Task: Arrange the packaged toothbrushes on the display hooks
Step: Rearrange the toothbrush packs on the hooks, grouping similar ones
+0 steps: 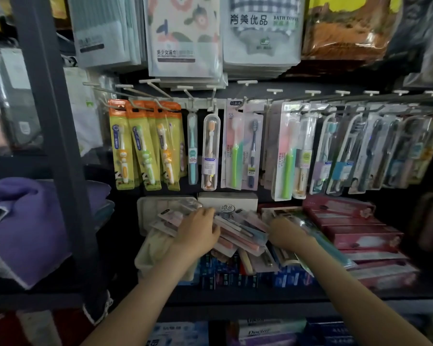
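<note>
Both forearms reach to a loose pile of packaged toothbrushes (238,233) on the shelf. Left hand (198,233) lies on the pile's left half, fingers bent over the packs. Right hand (286,236) sits at the pile's right edge, beside a teal-brush pack (330,247). Whether either hand actually grasps a pack cannot be told. Above the pile, display hooks (149,81) already carry many hung packs (145,146). Judged progress: partial; the pile is yet to be hung.
</note>
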